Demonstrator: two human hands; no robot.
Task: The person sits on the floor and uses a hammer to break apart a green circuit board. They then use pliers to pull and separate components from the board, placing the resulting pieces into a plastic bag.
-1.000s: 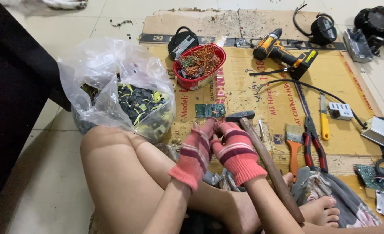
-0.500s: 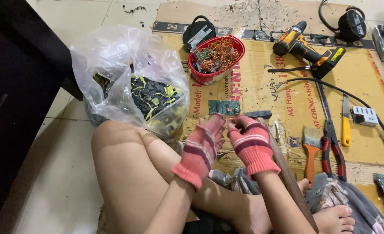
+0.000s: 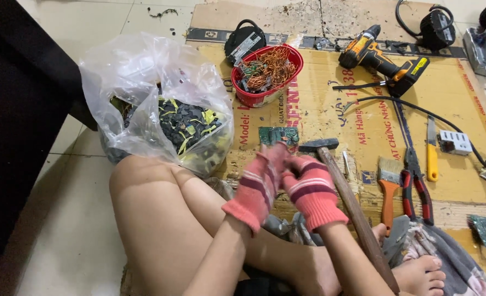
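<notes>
Two gloved hands: both meet over the cardboard, in front of the person's bent knees, where the work is within easy reach.
Cardboard sheet (image 3: 473,186): spread flat on the tiled floor as a work surface; tools lie on it, set out in a row to the person's right.
Plastic bag (image 3: 150,93): clear, slumped open just left of the knee, full of dark and yellow scrap pieces; it sits close, seemingly as a bin at arm's length.
Red bowl (image 3: 254,97): stands beyond the hands, heaped with copper-coloured wire and small parts, apart from the bag's contents.
Cordless drill (image 3: 382,57): lies on its side at the far edge, well apart from the hands.
Hammer (image 3: 341,186): head rests near the circuit board, handle running back beside the right forearm, laid ready.
Pliers (image 3: 415,183): red-handled, flat between a brush and a yellow-handled knife.
Left hand (image 3: 256,183): striped red glove, wrist raised, fingers curled toward the other hand; blurred.
Right hand (image 3: 309,189): same glove, fingers bent inward against the left; whether anything small is pinched between the two cannot be told.
Circuit board (image 3: 278,135): green, flat on the cardboard just beyond the fingertips, nearest thing to them, not clearly touched.
</notes>
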